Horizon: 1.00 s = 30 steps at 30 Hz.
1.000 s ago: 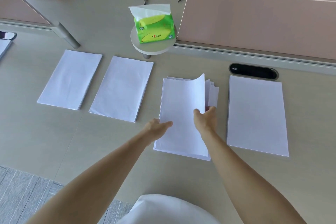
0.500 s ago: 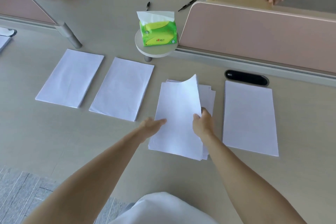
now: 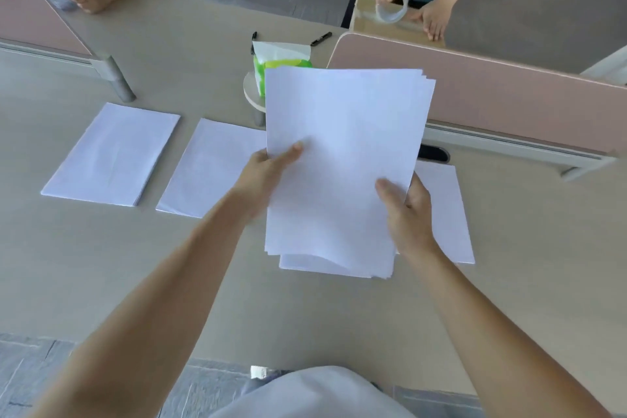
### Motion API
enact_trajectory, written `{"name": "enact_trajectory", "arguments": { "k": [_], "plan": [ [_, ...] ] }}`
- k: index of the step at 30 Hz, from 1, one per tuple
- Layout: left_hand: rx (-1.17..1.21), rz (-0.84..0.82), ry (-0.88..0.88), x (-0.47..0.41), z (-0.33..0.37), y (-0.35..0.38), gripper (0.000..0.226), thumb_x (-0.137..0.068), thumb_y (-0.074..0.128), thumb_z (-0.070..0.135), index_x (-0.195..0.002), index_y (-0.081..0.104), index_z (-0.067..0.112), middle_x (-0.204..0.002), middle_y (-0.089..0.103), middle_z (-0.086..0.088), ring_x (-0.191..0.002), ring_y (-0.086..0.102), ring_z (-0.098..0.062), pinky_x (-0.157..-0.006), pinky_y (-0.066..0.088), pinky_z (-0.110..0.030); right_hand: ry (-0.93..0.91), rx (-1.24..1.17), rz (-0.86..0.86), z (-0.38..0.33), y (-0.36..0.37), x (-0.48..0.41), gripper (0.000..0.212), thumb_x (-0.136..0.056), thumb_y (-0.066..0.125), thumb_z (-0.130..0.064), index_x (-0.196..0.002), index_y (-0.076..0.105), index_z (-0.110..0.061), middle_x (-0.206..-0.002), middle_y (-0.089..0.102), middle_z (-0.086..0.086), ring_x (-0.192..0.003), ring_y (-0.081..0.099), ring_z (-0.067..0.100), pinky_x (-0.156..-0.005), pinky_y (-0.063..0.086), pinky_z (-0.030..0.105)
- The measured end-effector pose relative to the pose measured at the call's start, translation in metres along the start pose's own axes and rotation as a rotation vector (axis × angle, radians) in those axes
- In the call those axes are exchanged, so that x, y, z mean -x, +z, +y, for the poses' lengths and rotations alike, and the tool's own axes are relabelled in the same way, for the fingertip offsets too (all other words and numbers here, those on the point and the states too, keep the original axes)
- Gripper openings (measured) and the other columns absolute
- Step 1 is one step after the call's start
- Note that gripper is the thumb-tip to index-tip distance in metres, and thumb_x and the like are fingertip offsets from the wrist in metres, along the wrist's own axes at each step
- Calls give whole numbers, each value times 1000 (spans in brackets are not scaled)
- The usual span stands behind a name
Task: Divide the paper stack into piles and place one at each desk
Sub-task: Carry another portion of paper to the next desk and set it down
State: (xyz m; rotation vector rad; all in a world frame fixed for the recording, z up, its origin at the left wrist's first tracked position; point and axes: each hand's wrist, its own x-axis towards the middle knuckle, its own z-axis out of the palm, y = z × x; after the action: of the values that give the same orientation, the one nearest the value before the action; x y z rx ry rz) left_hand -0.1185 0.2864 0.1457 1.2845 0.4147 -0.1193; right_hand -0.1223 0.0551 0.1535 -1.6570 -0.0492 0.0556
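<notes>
my left hand (image 3: 268,173) and right hand (image 3: 409,210) both clamp one paper sheaf (image 3: 339,159) lifted above the worktop (image 3: 101,265). three piles lie flat: two (image 3: 112,153) (image 3: 210,166) toward the left edge, one (image 3: 448,214) right.

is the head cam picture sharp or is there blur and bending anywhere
Head view: soft, even daylight with no hard shadows or glare; the held paper stack is bright and nearly featureless; the left hand and right hand look slightly motion-smeared; the pink divider and the desk edges bow from the wide lens; the tape roll at the far side is soft.
</notes>
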Motion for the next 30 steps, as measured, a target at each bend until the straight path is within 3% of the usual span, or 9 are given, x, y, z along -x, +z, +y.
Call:
{"name": "enact_trajectory", "arguments": {
  "k": [4,8,15,18,21,26,30],
  "plan": [
    [35,4,230,28,5,47,13,-91,70,27,-92,78,16,-91,78,3,-84,75,-16,-71,59,-32,-14,20,96,-26,-34,19,18,-92,65,-21,-110,68,-22,-102,75,-13,-101,70,10,-86,55,27],
    [59,-118,345,58,-18,87,31,-96,61,12,-81,80,32,-88,76,16,-85,71,-3,-74,54,-21,51,45,134,-32,-89,34,13,-94,66,-15,-103,69,-23,-84,73,-27,-76,66,-9,-63,46,8],
    [5,-123,223,84,-76,151,24,-85,73,2,-77,77,24,-76,76,13,-74,72,-4,-66,54,-22,107,-64,242,14,-156,66,20,-84,75,-8,-79,78,-27,-87,78,-12,-86,74,8,-75,55,26],
    [-47,-110,182,91,-100,178,18,-82,75,-1,-84,74,17,-77,77,12,-74,73,-6,-65,56,-21,118,-86,229,33,-193,77,23,-83,75,-2,-81,77,-25,-83,77,-13,-81,73,5,-71,55,21],
    [-156,-86,154,91,-130,196,25,-76,80,-3,-88,75,18,-85,78,9,-85,73,-6,-73,56,-18,193,-24,147,61,-230,85,21,-80,79,-3,-85,74,-23,-79,77,-16,-81,73,3,-69,54,19],
    [-167,12,2,93,-178,222,32,-73,81,-1,-100,73,14,-87,78,12,-82,72,-3,-70,53,-15,348,120,-140,101,-273,84,33,-75,86,-15,-88,72,-42,-89,76,-21,-91,72,2,-81,57,27],
    [-98,158,-5,112,-189,246,18,-74,82,8,-89,74,16,-80,78,8,-75,72,-7,-65,54,-18,306,26,-153,95,-279,77,19,-81,79,-13,-92,75,-28,-87,77,-13,-84,72,3,-70,51,22]
  ]
}}
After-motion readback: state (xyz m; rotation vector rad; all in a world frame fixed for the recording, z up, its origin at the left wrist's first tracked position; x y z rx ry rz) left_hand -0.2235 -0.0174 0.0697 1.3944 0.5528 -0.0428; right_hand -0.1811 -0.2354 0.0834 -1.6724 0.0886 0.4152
